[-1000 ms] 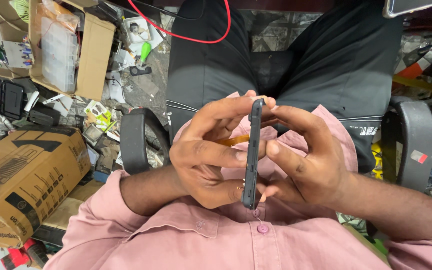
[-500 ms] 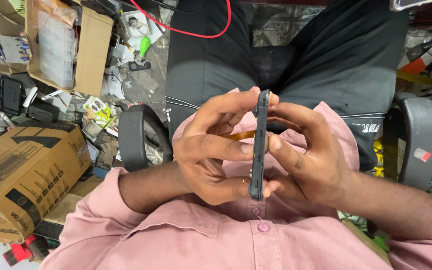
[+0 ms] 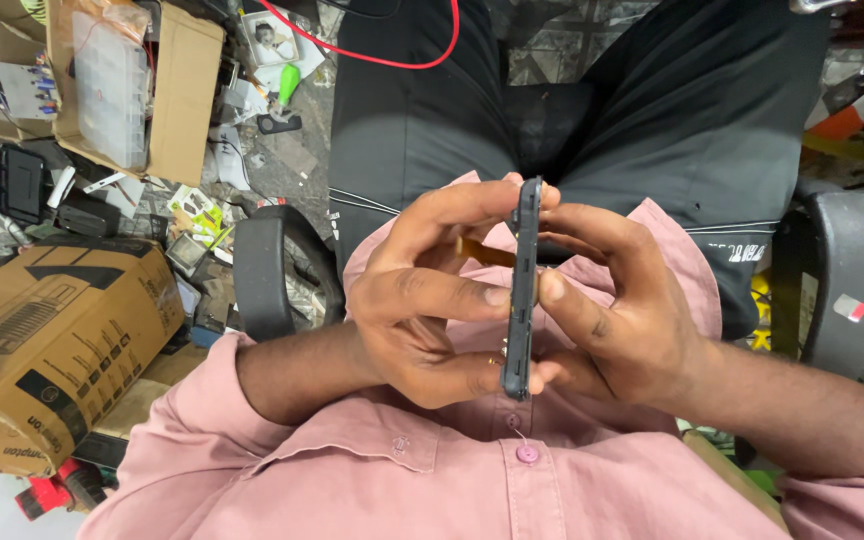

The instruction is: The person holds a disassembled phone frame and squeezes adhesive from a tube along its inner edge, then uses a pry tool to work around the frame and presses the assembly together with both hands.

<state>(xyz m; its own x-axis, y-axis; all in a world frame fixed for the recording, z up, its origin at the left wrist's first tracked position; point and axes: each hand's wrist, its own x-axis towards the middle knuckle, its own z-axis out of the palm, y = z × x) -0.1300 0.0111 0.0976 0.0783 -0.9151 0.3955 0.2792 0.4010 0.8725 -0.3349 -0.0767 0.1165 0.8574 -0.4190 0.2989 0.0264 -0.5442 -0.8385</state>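
Observation:
A thin dark phone frame (image 3: 522, 290) stands edge-on between my two hands, over my lap. My left hand (image 3: 422, 295) grips it from the left, thumb pressed on its side. From the right, my right hand (image 3: 617, 310) pinches it with thumb and fingers. Behind the frame, between my fingers, a small orange-brown flat strip (image 3: 484, 252) shows. I sit in a chair in a pink shirt and dark trousers.
Black chair armrests stand at the left (image 3: 270, 270) and right (image 3: 840, 280). A large cardboard box (image 3: 52, 340) lies on the cluttered floor at left, an open carton with a clear plastic case (image 3: 112, 85) beyond it. A red cable (image 3: 392, 55) crosses my left thigh.
The phone frame and both hands have shifted slightly right and up in view; the grip looks the same.

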